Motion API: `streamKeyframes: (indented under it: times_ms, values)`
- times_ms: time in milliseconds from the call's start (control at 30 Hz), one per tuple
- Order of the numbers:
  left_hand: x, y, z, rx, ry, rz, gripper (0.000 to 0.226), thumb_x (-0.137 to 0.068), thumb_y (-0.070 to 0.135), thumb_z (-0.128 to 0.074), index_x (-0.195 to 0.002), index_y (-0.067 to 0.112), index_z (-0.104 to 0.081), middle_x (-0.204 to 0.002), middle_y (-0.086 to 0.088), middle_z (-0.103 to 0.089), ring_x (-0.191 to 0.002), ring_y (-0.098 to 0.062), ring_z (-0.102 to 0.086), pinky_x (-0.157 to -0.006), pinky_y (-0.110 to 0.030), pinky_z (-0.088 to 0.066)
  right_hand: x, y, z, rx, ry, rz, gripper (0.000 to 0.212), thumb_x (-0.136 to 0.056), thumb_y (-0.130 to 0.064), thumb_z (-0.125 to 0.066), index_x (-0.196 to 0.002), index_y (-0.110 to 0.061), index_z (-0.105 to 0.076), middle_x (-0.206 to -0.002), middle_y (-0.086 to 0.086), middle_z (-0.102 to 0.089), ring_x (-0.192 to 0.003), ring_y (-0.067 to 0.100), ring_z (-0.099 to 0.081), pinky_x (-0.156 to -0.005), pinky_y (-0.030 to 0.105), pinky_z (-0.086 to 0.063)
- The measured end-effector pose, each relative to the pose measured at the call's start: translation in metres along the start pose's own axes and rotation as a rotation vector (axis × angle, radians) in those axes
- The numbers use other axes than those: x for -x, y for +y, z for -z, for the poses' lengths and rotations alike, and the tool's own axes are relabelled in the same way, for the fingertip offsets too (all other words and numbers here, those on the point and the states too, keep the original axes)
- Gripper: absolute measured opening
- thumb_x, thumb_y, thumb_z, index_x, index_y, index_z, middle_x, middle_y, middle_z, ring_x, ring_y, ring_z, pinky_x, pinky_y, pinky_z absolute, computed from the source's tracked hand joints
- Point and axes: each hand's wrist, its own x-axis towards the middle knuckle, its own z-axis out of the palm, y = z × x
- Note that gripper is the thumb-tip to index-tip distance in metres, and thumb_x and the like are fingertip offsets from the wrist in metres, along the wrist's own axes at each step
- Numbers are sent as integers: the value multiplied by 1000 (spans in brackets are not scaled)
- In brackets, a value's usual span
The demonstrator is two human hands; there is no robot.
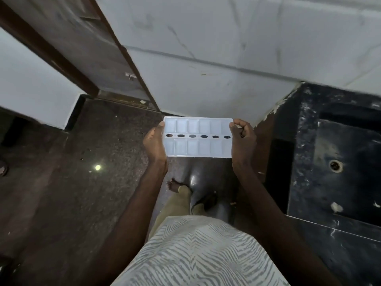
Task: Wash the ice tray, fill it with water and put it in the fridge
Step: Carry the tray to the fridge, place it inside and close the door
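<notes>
A white plastic ice tray [198,137] with two rows of compartments and a middle row of oval holes is held level above the floor, in front of me. My left hand [154,143] grips its left end, thumb on the top rim. My right hand [243,139] grips its right end, thumb pinching the far corner and the other fingers curled. I cannot tell whether the compartments hold water.
A black stone sink [340,166] with a round drain sits in a dark counter to the right. A white tiled wall [226,58] faces me and a brown door [99,48] stands at the back left. Dark speckled floor [82,162] spreads to the left.
</notes>
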Motion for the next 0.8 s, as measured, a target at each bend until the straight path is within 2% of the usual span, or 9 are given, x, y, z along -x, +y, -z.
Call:
streamKeyframes:
  times_ms: [267, 367, 500, 600, 667, 800]
  values:
    - [-25, 12, 43, 49, 62, 58, 21, -102, 29, -63, -90, 14, -71, -82, -4, -73, -67, -15, -70, -56, -27, -55, 0, -11, -59, 28, -123, 40, 13, -96, -22, -71, -108, -17, -74, -81, -13, -67, -75, 0, -59, -75, 24, -51]
    - [-39, 18, 64, 80, 92, 71, 24, -104, 30, -60, -97, 10, -72, -87, -7, -75, -71, -17, -72, -60, -28, -57, 0, -17, -91, 49, -198, 76, 11, -96, -21, -71, -106, -19, -74, -89, -11, -70, -82, 3, -63, -78, 25, -52]
    - [-59, 29, 91, 124, 151, 104, 33, -104, 33, -59, -110, 3, -73, -84, -2, -78, -73, -17, -74, -65, -33, -60, -1, -28, -137, 118, -297, 139, 10, -96, -25, -70, -106, -24, -73, -96, -6, -72, -86, 7, -64, -79, 25, -52]
    - [-72, 38, 112, 174, 213, 82, 33, -103, 35, -62, -110, 5, -73, -87, -3, -78, -76, -20, -74, -71, -39, -61, 0, -37, -174, 163, -374, 185, 12, -96, -26, -71, -107, -21, -74, -91, -7, -72, -81, 6, -65, -76, 22, -52]
    - [-78, 46, 124, 213, 272, 67, 31, -102, 34, -63, -108, 6, -74, -85, -2, -78, -75, -19, -74, -71, -38, -61, 3, -46, -199, 180, -441, 216, 13, -96, -25, -71, -107, -18, -74, -87, -11, -70, -78, 5, -64, -73, 18, -51]
    - [-84, 57, 147, 307, 384, 47, 26, -102, 33, -64, -101, 8, -73, -78, 1, -77, -69, -16, -73, -62, -32, -60, 9, -57, -245, 216, -587, 283, 12, -98, -26, -70, -107, -20, -73, -93, -12, -71, -87, 10, -68, -77, 24, -55]
